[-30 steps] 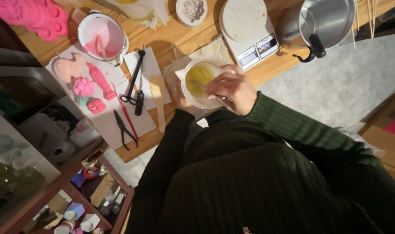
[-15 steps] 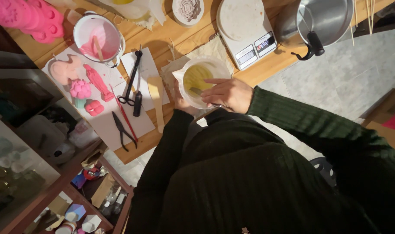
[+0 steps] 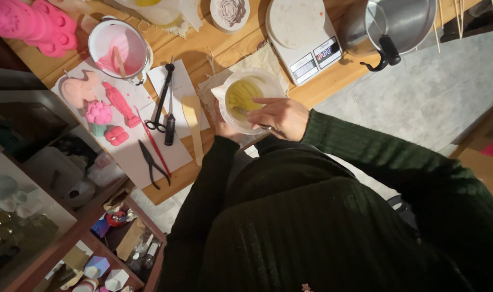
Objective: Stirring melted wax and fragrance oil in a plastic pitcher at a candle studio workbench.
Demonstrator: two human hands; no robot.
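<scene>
A white cup of yellow liquid is seen on cloth just left of the kitchen scale. It is gripped by the left hand. The right hand, previously curled over the rim, now pinches a stirring stick inside it; mixing seems underway.

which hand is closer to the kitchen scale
Right. The right hand is over the rim of the white cup of yellow liquid, just below the scale. The left hand sits at the cup's far side, mostly hidden, farther from the scale.
</scene>
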